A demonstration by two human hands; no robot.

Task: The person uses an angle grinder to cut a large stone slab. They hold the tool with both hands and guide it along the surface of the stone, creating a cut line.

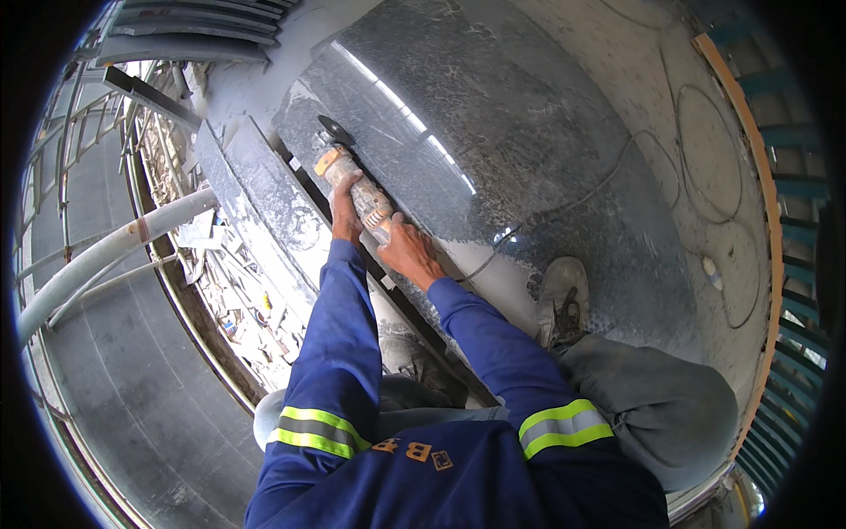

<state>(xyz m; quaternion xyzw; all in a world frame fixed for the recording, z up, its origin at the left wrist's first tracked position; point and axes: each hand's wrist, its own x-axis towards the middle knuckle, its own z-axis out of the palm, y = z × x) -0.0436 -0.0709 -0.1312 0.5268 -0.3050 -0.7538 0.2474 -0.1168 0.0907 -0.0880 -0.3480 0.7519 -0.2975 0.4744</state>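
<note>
The grinder (370, 196) is held over the left edge of the dark slab (538, 115), its disc (336, 130) pointed away from the body. Its neck is gripped by the left hand (345, 210), fingers curled round it; its rear is gripped by the right hand (411, 250), also closed. The undersides of the grip are hidden, and whether the disc touches the slab cannot be told. The left shoe (412, 357) is partly covered by the sleeve, and the rubble (251, 304) is washed out by glare. Orange lettering (418, 451) with a small square emblem is borne on the shirt (476, 489), partly lost in folds. The slab is bordered on the left by a narrow dark gap; to the right, its broad surface is crossed by the cord (608, 181).
</note>
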